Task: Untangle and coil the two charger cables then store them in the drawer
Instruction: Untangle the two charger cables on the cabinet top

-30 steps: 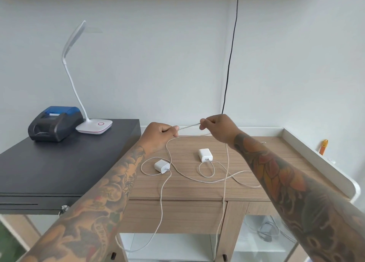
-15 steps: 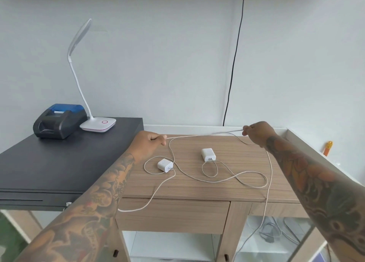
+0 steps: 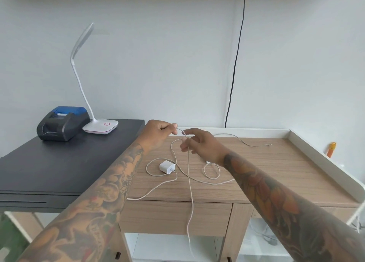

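Observation:
Two white charger cables lie crossed in loops on the wooden desk (image 3: 276, 173). One white adapter (image 3: 166, 167) sits in a loop left of centre; the second adapter is almost hidden behind my right forearm. My left hand (image 3: 158, 132) pinches a cable (image 3: 190, 192) above the desk's back left. That cable drops over the front edge past the closed drawer (image 3: 158, 218). My right hand (image 3: 199, 143) hovers just right of the left hand with relaxed, spread fingers at the cable; no grip shows. A loose cable end (image 3: 268, 144) rests on the desk at the back right.
A black cabinet (image 3: 59, 173) stands to the left and carries a receipt printer (image 3: 61, 123) and a white desk lamp (image 3: 100, 126). A white raised rim (image 3: 320, 165) borders the desk's right side, with an orange object (image 3: 331, 149) behind it. A black wire (image 3: 235, 64) runs down the wall.
My right hand pulled the cable out to the right, let its end drop on the desk, and came back beside the left hand. The left hand kept its pinch.

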